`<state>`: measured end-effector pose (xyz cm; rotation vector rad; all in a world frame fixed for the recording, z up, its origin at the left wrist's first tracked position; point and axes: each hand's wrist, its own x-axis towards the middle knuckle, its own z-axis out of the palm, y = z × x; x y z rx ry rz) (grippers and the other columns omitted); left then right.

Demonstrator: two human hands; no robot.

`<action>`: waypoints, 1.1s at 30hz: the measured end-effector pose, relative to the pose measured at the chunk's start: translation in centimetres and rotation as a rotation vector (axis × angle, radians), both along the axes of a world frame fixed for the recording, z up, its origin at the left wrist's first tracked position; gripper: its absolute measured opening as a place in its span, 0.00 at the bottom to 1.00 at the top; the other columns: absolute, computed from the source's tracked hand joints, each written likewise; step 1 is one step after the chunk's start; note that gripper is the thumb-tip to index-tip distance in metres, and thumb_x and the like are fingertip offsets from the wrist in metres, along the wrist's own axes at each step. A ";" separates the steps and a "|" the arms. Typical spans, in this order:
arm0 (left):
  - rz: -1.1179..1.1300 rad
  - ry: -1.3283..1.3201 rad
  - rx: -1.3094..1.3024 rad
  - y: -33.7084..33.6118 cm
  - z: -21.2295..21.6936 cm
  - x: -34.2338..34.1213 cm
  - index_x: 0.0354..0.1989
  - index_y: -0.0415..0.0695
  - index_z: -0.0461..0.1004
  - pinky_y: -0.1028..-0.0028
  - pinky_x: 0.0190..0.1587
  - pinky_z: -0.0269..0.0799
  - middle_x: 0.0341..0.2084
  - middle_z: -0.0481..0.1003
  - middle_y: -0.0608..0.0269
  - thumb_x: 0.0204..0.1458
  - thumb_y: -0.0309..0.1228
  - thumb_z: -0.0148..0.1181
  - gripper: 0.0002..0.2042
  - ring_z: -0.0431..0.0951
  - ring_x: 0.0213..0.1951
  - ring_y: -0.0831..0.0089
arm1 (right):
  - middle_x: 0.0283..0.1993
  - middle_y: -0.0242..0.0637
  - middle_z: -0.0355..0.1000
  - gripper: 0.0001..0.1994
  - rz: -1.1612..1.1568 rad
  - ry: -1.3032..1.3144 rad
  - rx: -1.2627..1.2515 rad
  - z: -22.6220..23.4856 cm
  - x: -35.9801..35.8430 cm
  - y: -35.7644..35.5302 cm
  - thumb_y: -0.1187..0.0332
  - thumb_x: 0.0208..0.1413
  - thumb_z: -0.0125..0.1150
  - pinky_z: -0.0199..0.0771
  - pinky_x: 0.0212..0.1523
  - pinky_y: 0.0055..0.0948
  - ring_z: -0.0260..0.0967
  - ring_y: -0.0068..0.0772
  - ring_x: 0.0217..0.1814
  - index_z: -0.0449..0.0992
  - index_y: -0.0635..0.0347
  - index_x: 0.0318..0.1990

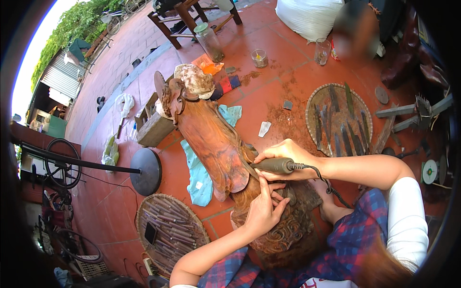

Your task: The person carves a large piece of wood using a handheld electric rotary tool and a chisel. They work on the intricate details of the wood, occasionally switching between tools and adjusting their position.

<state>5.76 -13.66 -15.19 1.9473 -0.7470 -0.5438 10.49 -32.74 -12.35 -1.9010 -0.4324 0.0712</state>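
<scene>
A reddish-brown wood carving point(206, 137) lies aslant before me, its carved head end far left and its scrolled base close to my lap. My right hand point(297, 153) is closed around a dark handheld rotary tool point(274, 166), whose coiled cord runs back under my forearm. The tool's tip points left at the carving's edge; contact is too small to make out. Just below that tip, my left hand point(263, 213) rests against the wood. Its fingers are apart, with the index finger stretched toward the tip, and nothing shows in its grip.
Woven trays of files point(340, 120) and chisels point(173, 230) lie right and lower left. Blue cloth point(196, 177) sits under the carving, beside a wooden block point(156, 127). A round black stand base point(145, 172) is left. Glass jars point(209, 43) and a white sack point(309, 19) stand beyond.
</scene>
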 end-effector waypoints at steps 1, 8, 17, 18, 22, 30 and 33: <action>0.006 0.021 0.004 0.0 0.1 0.0 0.63 0.25 0.28 0.72 0.31 0.75 0.42 0.75 0.52 0.52 0.24 0.60 0.44 0.79 0.29 0.66 | 0.29 0.47 0.77 0.19 0.003 -0.005 0.007 -0.1 0.0 0.0 0.57 0.48 0.65 0.75 0.33 0.29 0.78 0.35 0.31 0.78 0.64 0.40; -0.046 -0.016 0.020 0.1 -0.3 -0.3 0.64 0.27 0.23 0.72 0.33 0.75 0.42 0.74 0.51 0.52 0.24 0.60 0.47 0.79 0.30 0.67 | 0.33 0.44 0.77 0.17 0.014 -0.007 -0.147 -0.1 -0.6 -0.3 0.57 0.49 0.65 0.76 0.36 0.31 0.78 0.39 0.34 0.78 0.60 0.40; -0.038 0.025 0.035 0.0 -0.1 -0.3 0.64 0.25 0.25 0.71 0.33 0.74 0.42 0.74 0.51 0.52 0.27 0.60 0.46 0.78 0.30 0.65 | 0.32 0.44 0.77 0.16 0.002 -0.030 -0.118 -0.3 -0.8 -0.2 0.58 0.51 0.64 0.76 0.35 0.31 0.77 0.40 0.33 0.77 0.61 0.40; -0.043 0.003 0.014 0.0 -0.3 -0.3 0.64 0.25 0.24 0.70 0.33 0.74 0.43 0.74 0.51 0.52 0.28 0.60 0.47 0.77 0.30 0.64 | 0.32 0.44 0.77 0.16 0.000 -0.022 -0.098 -0.1 -0.7 -0.1 0.58 0.51 0.64 0.76 0.35 0.30 0.77 0.38 0.33 0.77 0.62 0.40; -0.009 0.040 0.030 0.1 0.3 -0.1 0.63 0.25 0.27 0.72 0.32 0.74 0.39 0.75 0.52 0.52 0.24 0.60 0.44 0.79 0.29 0.66 | 0.32 0.42 0.77 0.16 0.000 0.010 -0.046 0.1 -0.5 0.3 0.59 0.51 0.65 0.75 0.35 0.27 0.78 0.32 0.32 0.77 0.63 0.41; -0.018 0.039 -0.010 -0.1 0.1 0.1 0.63 0.26 0.22 0.72 0.31 0.75 0.42 0.74 0.51 0.52 0.24 0.59 0.47 0.79 0.29 0.66 | 0.29 0.43 0.77 0.17 -0.039 -0.013 -0.020 -0.1 -0.4 0.1 0.58 0.47 0.66 0.75 0.33 0.27 0.77 0.30 0.30 0.78 0.62 0.39; -0.041 0.000 -0.017 0.0 -0.4 -0.2 0.65 0.29 0.22 0.71 0.32 0.76 0.45 0.73 0.49 0.52 0.27 0.60 0.48 0.79 0.32 0.64 | 0.29 0.43 0.77 0.18 -0.042 0.054 -0.021 0.2 -0.9 -0.3 0.57 0.47 0.66 0.75 0.33 0.27 0.77 0.29 0.30 0.78 0.62 0.39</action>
